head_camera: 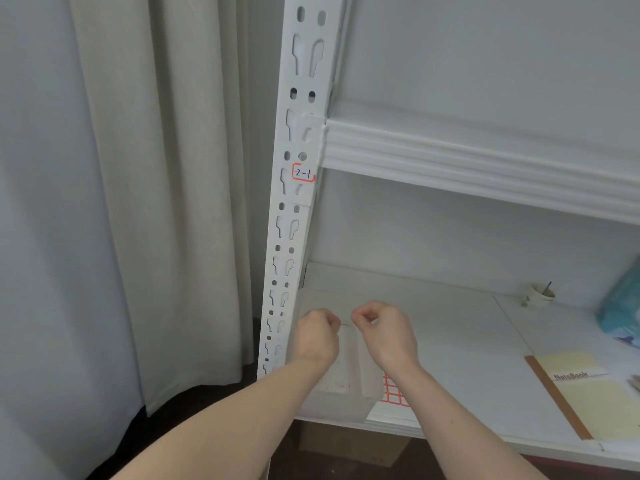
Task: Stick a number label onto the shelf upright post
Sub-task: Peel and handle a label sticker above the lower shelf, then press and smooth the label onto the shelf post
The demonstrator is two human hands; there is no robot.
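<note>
Label "2-1" (303,173) already stuck on upright post (291,216); both hands (349,332) curled, apparently pinching something small, unclear, above label sheet (393,393).

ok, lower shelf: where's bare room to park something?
Bare white board between the hands and the small cup at the back, running forward to the notebook. Crowded: front left, clear tray and red-grid label sheet; far right, notebook and teal bag.
</note>
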